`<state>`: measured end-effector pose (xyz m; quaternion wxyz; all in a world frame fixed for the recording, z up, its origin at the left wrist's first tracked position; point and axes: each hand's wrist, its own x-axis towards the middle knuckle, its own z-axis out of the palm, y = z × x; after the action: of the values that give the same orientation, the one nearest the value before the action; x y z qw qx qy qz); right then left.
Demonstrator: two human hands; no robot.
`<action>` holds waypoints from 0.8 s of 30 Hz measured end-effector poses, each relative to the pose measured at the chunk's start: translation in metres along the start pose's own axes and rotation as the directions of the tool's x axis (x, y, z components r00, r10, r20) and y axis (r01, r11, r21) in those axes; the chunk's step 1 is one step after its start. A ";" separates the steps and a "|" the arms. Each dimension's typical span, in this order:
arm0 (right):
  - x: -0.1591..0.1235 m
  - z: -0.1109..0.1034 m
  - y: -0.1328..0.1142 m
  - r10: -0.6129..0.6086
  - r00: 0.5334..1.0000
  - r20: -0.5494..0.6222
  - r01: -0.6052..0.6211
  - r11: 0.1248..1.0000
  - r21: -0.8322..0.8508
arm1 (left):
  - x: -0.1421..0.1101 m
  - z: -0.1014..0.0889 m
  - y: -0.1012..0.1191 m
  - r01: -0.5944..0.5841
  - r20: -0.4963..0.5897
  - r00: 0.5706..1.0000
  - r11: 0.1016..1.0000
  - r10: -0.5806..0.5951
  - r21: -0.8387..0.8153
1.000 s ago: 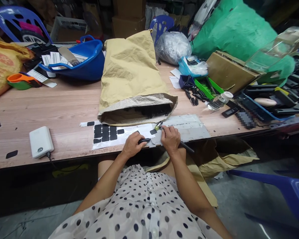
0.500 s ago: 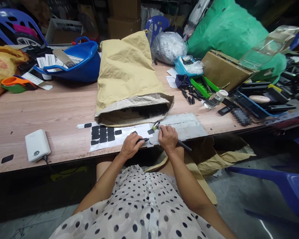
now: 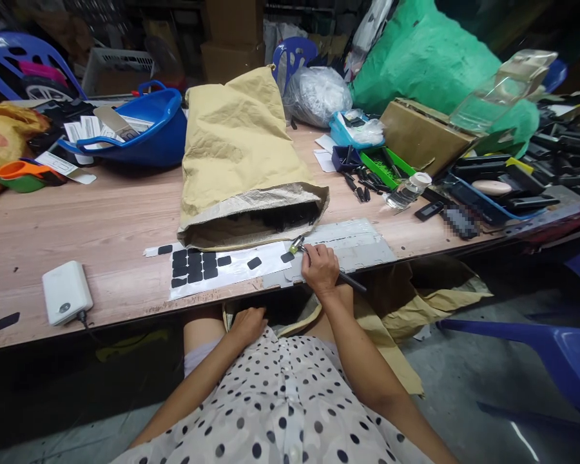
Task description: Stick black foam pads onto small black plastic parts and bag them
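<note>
My right hand (image 3: 320,269) rests at the table's front edge, closed round a black-handled tool (image 3: 319,261) whose yellow-green tip touches the grey flat panel (image 3: 352,248). Just left of the tip lies a small black pad (image 3: 287,257). A white backing sheet (image 3: 232,267) with several black pads (image 3: 193,267) lies left of the panel. My left hand (image 3: 247,322) is below the table edge over my lap, at the mouth of a brown paper bag (image 3: 299,312); its fingers are curled and what they hold, if anything, is hidden.
A big open brown paper sack (image 3: 246,161) lies behind the sheet. A white power bank (image 3: 66,291) with a cable sits at the left, a blue basin (image 3: 140,129) at the back left, a green tray (image 3: 384,166), plastic bottle (image 3: 406,190) and cardboard box (image 3: 425,132) at the right.
My left hand, which held a thin black piece on the sheet, has dropped off the table into my lap. The right hand has stayed on the tool.
</note>
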<state>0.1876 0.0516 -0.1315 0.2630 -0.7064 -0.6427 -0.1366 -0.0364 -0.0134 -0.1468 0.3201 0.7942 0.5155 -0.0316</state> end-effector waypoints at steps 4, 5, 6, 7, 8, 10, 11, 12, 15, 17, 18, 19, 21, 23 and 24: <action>0.000 0.000 -0.001 -0.010 1.000 -0.023 0.010 1.000 -0.017 | 0.000 -0.022 0.013 -0.022 0.114 0.993 0.996 0.031 -0.083; 0.000 0.000 -0.001 -0.010 1.000 -0.025 0.010 1.000 -0.020 | 0.002 -0.032 0.021 -0.062 0.110 0.991 0.988 0.077 -0.139; 0.000 0.000 -0.002 -0.009 1.000 -0.025 0.009 1.000 -0.022 | 0.007 -0.044 0.029 -0.096 0.088 0.989 0.977 0.115 -0.190; 0.000 0.000 -0.002 -0.008 1.000 -0.022 0.007 1.000 -0.024 | 0.014 -0.056 0.037 -0.124 0.043 0.989 0.960 0.139 -0.252; 0.000 -0.001 -0.002 -0.006 1.000 -0.019 0.005 1.000 -0.025 | 0.023 -0.070 0.045 -0.147 -0.039 0.989 0.941 0.142 -0.305; 0.000 -0.001 -0.003 -0.002 1.000 -0.011 0.001 1.000 -0.027 | 0.050 -0.097 0.056 -0.146 -0.307 0.951 0.935 0.043 -0.323; 0.000 -0.001 -0.003 0.001 1.000 -0.008 -0.001 1.000 -0.028 | 0.066 -0.109 0.059 -0.115 -0.426 0.904 0.940 -0.035 -0.321; 0.000 -0.001 -0.003 0.002 1.000 -0.005 -0.002 1.000 -0.028 | 0.082 -0.120 0.062 -0.058 -0.514 0.849 0.945 -0.123 -0.322; 0.000 -0.003 -0.004 -0.001 1.000 0.009 0.001 1.000 -0.023 | 0.124 -0.143 0.063 0.125 -0.580 0.751 0.931 -0.315 -0.343; 0.001 -0.003 -0.005 -0.002 1.000 0.020 0.002 1.000 -0.022 | 0.142 -0.150 0.063 0.232 -0.521 0.754 0.904 -0.400 -0.358; 0.001 -0.004 -0.005 0.001 1.000 0.024 0.000 1.000 -0.022 | 0.147 -0.152 0.063 0.274 -0.481 0.765 0.893 -0.428 -0.358; 0.001 -0.004 -0.006 0.005 1.000 0.029 -0.005 1.000 -0.021 | 0.150 -0.153 0.062 0.303 -0.448 0.776 0.885 -0.444 -0.354; 0.001 -0.004 -0.006 0.016 0.999 0.037 -0.015 1.000 -0.018 | 0.149 -0.153 0.060 0.330 -0.416 0.788 0.881 -0.455 -0.339; 0.001 -0.004 -0.006 0.022 0.999 0.039 -0.021 1.000 -0.016 | 0.143 -0.149 0.055 0.330 -0.434 0.782 0.888 -0.447 -0.320; 0.001 -0.003 -0.006 0.023 0.999 0.038 -0.022 1.000 -0.016 | 0.138 -0.147 0.052 0.320 -0.454 0.778 0.896 -0.434 -0.308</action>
<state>0.1821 0.0506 -0.1270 0.2467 -0.7181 -0.6386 -0.1251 0.0303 0.1620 -0.0580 0.2420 0.6143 0.7310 0.1723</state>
